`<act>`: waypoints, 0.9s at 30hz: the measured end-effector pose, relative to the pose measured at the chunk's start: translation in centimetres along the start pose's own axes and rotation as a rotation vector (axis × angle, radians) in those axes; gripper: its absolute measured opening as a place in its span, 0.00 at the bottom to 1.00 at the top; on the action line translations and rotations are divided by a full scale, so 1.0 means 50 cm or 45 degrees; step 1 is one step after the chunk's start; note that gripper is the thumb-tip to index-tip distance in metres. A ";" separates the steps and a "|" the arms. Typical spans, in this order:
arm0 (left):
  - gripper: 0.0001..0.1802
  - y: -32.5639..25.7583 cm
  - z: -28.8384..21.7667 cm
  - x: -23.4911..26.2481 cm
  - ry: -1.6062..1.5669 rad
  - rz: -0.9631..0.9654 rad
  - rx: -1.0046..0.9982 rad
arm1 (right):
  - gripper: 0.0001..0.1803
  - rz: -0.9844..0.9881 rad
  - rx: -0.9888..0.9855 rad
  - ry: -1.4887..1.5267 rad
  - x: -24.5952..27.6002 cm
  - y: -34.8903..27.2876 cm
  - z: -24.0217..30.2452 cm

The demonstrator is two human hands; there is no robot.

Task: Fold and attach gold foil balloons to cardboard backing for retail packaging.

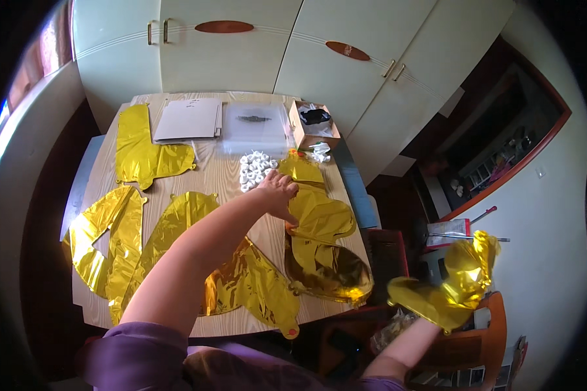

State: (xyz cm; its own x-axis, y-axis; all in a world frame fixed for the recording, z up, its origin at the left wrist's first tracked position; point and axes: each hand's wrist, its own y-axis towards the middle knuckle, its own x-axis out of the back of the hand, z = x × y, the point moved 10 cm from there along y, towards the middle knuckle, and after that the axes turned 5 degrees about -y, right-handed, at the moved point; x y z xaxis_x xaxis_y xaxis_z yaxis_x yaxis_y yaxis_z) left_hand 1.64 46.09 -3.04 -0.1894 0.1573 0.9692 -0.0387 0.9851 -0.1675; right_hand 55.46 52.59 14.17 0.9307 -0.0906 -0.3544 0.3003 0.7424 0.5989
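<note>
My left hand reaches across the table, fingers apart and thumb stretched out. It rests at the left edge of several flat gold foil balloons lying at the table's right side. Out past the right edge of the table, my right forearm holds up a crumpled gold foil balloon; the foil covers the fingers of that hand. Beside my left fingertips lies a pile of small white rolls. Under and near my left arm are more flat balloons, among them a gold foil balloon with a hole and a bent gold one.
Along the table's back edge lie pale boards, a stack of clear plastic bags and a small open box with dark contents. Cabinets stand behind the table. A wooden chair is at the right.
</note>
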 end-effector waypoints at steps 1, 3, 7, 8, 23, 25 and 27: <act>0.64 -0.003 0.000 0.000 0.011 -0.001 0.013 | 0.21 -0.035 0.052 -0.088 0.007 0.001 0.027; 0.64 -0.008 0.007 -0.005 -0.028 -0.048 0.029 | 0.17 -0.086 0.135 -0.272 0.000 -0.006 0.072; 0.60 -0.053 0.020 -0.008 -0.081 -0.314 -0.002 | 0.11 0.052 0.200 -0.487 -0.133 -0.071 0.090; 0.51 -0.087 0.023 0.014 -0.178 -0.515 -0.032 | 0.09 0.156 0.182 -0.493 -0.194 -0.105 0.075; 0.31 -0.760 0.235 -0.044 -0.275 -0.388 0.195 | 0.11 1.496 -0.017 -0.430 -0.939 -0.924 -0.063; 0.34 -0.781 0.228 -0.049 -0.315 -0.496 0.127 | 0.12 1.611 0.021 -0.484 -0.939 -0.975 -0.087; 0.37 -0.785 0.243 -0.059 -0.326 -0.488 0.141 | 0.13 1.793 0.021 -0.461 -0.946 -0.997 -0.079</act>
State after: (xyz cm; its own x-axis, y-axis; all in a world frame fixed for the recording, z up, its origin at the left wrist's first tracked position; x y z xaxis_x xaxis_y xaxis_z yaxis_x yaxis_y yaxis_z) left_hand -8.21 6.10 -1.50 -0.3766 -0.2519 0.8915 -0.2551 0.9533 0.1616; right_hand -4.33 22.49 -1.77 0.4505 0.5312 0.7175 -0.8881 0.3487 0.2995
